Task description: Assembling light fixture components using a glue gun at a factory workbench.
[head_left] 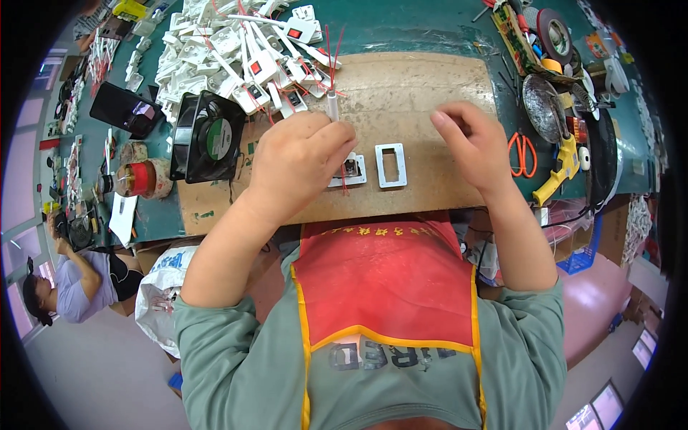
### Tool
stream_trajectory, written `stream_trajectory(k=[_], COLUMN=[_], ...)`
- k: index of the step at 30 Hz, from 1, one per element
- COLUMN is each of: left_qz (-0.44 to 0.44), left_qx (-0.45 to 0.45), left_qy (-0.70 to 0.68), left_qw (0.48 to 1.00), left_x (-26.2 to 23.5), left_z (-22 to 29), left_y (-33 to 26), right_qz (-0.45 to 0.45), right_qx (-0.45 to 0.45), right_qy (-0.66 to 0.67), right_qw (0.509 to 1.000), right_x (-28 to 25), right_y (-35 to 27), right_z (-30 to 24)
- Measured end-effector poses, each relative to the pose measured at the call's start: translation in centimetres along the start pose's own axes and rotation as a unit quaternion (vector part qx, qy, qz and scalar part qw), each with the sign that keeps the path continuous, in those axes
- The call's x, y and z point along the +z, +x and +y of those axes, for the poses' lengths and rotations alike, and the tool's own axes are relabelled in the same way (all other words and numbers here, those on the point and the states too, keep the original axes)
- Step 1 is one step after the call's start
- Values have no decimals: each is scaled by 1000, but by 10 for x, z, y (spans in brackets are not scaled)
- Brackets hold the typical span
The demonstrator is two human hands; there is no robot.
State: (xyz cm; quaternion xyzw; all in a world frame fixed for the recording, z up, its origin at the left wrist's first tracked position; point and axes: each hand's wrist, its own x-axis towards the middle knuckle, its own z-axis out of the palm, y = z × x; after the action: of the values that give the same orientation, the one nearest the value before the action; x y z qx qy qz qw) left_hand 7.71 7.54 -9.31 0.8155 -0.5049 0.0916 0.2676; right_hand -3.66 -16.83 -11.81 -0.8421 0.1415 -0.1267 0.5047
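Observation:
My left hand (301, 154) is closed in a pinch over a white plastic switch housing (360, 170) on the brown work board. Its hollow white stem (332, 106) shows beyond the fingers, with thin red wires (334, 54) rising from the end. A dark part sits inside the housing, and red wire hangs at its near edge; my fingers hide the rest. Right of it lies a white rectangular frame (400, 166) with an open window. My right hand (473, 147) hovers above the board's right side, fingers curled and thumb close to the forefinger; anything between them is too small to see.
White housings (197, 61) with red wires and switches pile up at the back left. A black fan (209, 137) and a phone (127, 109) stand at left. Orange-handled scissors (523, 154), a yellow glue gun (559, 172) and a metal dish (542, 107) lie at right. Another person (82, 283) sits far left.

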Motion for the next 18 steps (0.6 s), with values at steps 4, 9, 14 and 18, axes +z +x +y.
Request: stream_trajectory(k=[4,9,14,18], left_qz=[-1,28,103,192], left_qx=[-30,-46,-100,-122], left_qy=[-40,-85,-159,-141], left_qw=[999,995,977,963], left_x=[2,14,20,33], left_z=[-2,-12,-8,-9], left_y=[-2,-18,-51,-79], right_qz=[-78,-90,-70,-67], right_qx=[-22,-93,-111,-36], right_qy=[-85,-176,-203,-204], right_qw=[993,976,970,976], right_x=[21,69,109,126], right_y=[55,134,205,248], right_z=[-3,-8,-13,-17])
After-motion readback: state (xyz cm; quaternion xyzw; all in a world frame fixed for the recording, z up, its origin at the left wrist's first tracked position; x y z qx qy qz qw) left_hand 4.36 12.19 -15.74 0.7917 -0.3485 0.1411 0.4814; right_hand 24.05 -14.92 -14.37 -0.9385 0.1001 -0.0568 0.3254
